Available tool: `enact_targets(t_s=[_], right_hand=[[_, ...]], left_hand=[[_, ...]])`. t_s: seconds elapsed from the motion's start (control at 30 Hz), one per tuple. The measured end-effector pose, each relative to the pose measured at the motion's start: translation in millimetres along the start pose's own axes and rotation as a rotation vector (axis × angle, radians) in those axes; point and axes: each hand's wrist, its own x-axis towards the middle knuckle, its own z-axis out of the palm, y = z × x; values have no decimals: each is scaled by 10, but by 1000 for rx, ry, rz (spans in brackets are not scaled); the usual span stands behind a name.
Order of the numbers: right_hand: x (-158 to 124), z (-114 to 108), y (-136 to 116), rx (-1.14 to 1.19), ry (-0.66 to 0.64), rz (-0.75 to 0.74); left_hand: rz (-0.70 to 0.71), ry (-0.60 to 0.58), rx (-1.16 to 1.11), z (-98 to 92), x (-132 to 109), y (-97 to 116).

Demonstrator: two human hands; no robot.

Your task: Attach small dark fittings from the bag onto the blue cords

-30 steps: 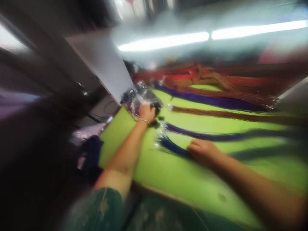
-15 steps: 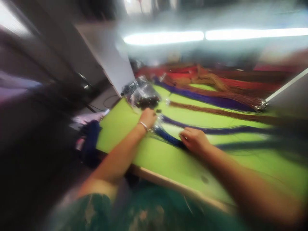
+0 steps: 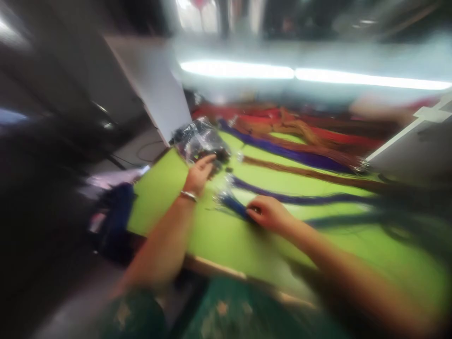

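Green tabletop point(image 3: 219, 238), one, with a pale panel point(image 3: 160, 94) standing at its far left and a lit pair of tube lights point(image 3: 236, 69) above the back. Clear plastic bag point(image 3: 202, 129), one, crumpled, with small dark pieces point(image 3: 221, 154) at its near side; it lies directly beyond the left hand point(image 3: 198, 179). Cord bundles, lying roughly crosswise: a blue bundle point(image 3: 233, 204), nearest, its pale end between the two hands; a slim purple bundle point(image 3: 300, 198) just behind it; a brown bundle point(image 3: 300, 171) farther back; a broad purple bundle point(image 3: 302, 157) beyond, backed by heaped red strands point(image 3: 341, 135).

Left hand: reached forward, bracelet point(image 3: 189, 195) at the wrist, index finger extended over the dark pieces; whether the fingertips pinch anything, I cannot tell. Right hand point(image 3: 271, 213): low, knuckles up, fingers curled at the blue bundle; blur hides how firmly they close.
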Motion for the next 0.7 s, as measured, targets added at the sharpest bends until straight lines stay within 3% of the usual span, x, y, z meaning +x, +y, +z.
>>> enact_targets(t_s=[0.1, 0.2, 0.33, 0.53, 0.7], right_hand=[[207, 57, -162, -146, -51, 70], [359, 146, -297, -209, -94, 94], [423, 240, -333, -148, -97, 123], [351, 187, -186, -30, 36, 194], [236, -24, -94, 429, 196, 406]], left_hand=[[-247, -198, -428, 60, -130, 132], [-360, -269, -601, 136, -227, 209], [-428, -275, -673, 181, -256, 223], [-483, -239, -678, 187, -254, 222], [-422, -279, -618, 213, -286, 251]])
